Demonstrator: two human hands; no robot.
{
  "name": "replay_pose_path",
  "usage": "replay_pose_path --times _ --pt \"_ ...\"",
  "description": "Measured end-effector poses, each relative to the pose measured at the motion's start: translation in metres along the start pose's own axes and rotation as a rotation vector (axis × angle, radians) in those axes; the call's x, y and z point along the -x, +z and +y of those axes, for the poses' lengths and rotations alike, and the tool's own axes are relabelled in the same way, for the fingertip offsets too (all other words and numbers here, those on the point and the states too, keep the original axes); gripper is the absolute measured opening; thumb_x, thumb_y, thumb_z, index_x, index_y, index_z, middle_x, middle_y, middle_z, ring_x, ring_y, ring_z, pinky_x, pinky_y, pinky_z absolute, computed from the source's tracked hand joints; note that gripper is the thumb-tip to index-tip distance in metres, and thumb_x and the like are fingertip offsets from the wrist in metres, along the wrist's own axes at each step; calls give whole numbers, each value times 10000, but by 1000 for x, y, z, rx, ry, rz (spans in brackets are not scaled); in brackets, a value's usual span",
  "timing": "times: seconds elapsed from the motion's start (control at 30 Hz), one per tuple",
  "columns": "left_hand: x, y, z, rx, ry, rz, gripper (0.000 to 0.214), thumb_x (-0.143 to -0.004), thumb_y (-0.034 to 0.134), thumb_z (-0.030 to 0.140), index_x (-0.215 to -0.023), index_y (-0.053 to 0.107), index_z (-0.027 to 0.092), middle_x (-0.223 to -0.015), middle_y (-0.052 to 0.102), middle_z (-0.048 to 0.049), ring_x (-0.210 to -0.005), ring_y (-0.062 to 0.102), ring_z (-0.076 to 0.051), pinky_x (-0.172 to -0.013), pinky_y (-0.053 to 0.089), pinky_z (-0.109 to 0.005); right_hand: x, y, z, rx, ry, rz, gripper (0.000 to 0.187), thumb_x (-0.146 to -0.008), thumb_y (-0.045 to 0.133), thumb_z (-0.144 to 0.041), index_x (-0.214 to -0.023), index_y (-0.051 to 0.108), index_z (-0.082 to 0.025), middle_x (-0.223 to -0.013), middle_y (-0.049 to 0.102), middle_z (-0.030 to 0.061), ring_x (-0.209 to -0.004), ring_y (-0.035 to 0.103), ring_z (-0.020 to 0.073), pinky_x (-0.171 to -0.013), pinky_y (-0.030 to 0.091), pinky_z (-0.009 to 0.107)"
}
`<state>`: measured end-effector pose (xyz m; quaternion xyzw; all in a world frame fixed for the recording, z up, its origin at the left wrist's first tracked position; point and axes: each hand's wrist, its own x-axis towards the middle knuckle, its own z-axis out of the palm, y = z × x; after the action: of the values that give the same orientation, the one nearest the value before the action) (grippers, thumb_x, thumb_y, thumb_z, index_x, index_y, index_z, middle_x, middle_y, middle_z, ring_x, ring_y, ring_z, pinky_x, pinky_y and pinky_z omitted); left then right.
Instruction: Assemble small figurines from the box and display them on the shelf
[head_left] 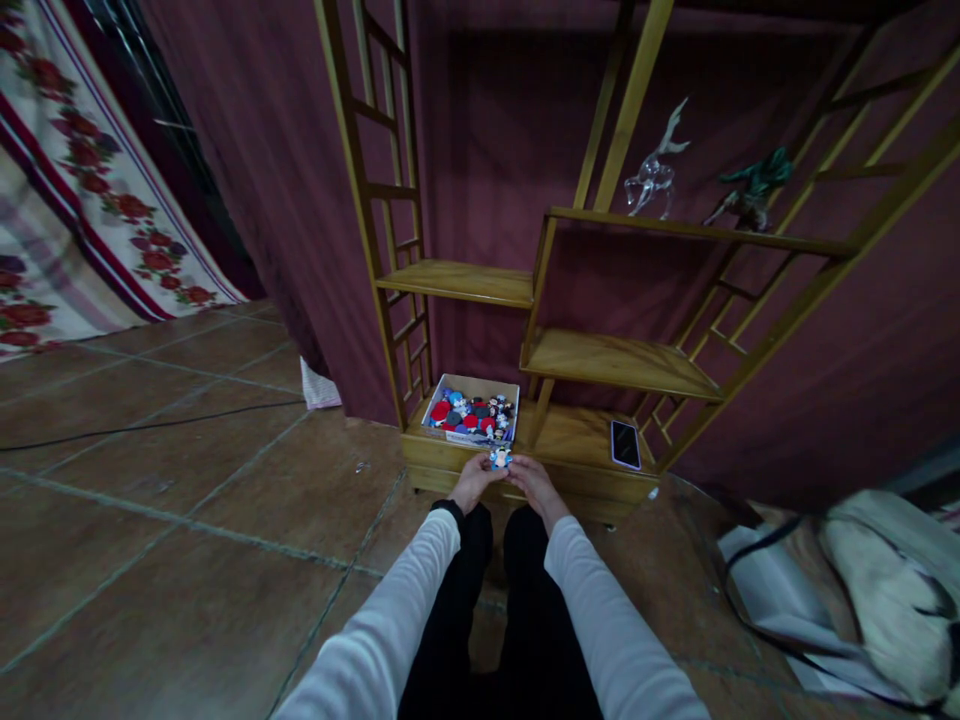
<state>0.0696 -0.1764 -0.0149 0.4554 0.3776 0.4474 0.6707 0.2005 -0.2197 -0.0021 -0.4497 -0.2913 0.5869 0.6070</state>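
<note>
Both my hands meet in front of a low wooden shelf unit [570, 440]. My left hand [474, 480] and my right hand [534, 482] are closed together on a small blue and white figure [500, 458], pinched between their fingertips. Just beyond the hands, a white cardboard box [471, 408] full of several small red, blue and black figures sits on the bottom board. My white sleeves and black trousers fill the lower middle of the view.
A dark phone [625, 444] lies on the bottom board to the right of the box. A glass deer [654, 170] and a green figurine [754, 185] stand on an upper shelf. A bag [885, 590] lies on the tiled floor at right; a cable [150, 425] crosses the floor at left.
</note>
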Motion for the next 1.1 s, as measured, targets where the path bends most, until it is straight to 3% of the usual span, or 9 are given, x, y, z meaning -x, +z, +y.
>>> replay_pose_path --times 0.27,0.5,0.9,1.1 --pt "-3 -1 2 66 -5 -81 408 -426 825 178 -786 641 120 -771 683 -47 -739 602 -163 -791 413 -312 -6 -1 5 -54 -33 84 306 -477 800 -340 -680 637 -179 -720 680 14 -684 628 161 -736 487 334" --pt "-4 4 1 62 26 9 416 -430 806 162 -774 575 143 -711 648 -5 -662 575 -131 -721 420 -283 -12 1 10 -80 -42 111 284 -483 793 -298 -680 627 -180 -700 672 6 -680 623 154 -715 498 318" --pt "-10 3 -4 -144 151 231 375 -480 721 95 -744 467 178 -633 538 66 -576 499 -87 -621 390 -229 -12 5 12 -90 31 -9 281 -532 778 -268 -776 673 -176 -805 704 30 -764 635 167 -787 487 331" --pt "-13 3 -12 -188 179 186 355 -511 663 48 -762 451 184 -638 532 69 -581 510 -85 -612 399 -223 -9 8 7 -41 32 -18 299 -532 765 -271 -804 682 -179 -836 706 35 -788 628 169 -793 470 317"
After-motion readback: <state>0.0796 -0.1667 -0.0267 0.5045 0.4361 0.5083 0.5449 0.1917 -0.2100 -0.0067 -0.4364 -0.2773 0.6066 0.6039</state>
